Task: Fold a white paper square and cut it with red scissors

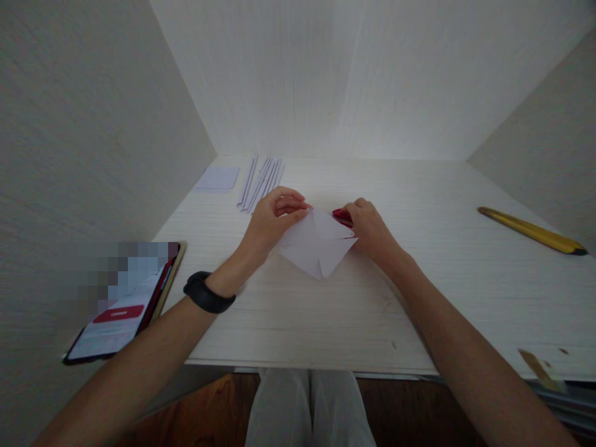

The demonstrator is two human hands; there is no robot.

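A white sheet of paper [307, 245], folded into a pointed shape with slits between its flaps, is held just over the white table. My left hand [279, 211] pinches its upper left corner between thumb and fingers. At the sheet's right side, my right hand [365, 223] is closed around a small red tool [342, 216] with a metallic edge. Most of that tool is hidden by the fingers and the paper, so its kind is unclear. A black band [207, 293] circles my left wrist.
Several narrow folded paper strips [263, 183] lie behind my left hand, beside a flat stack of paper [218, 177]. A phone or tablet [125, 316] in a case rests at the left edge. Far right lies a long yellow object [531, 231] with a dark tip. Pale walls enclose the table [298, 335].
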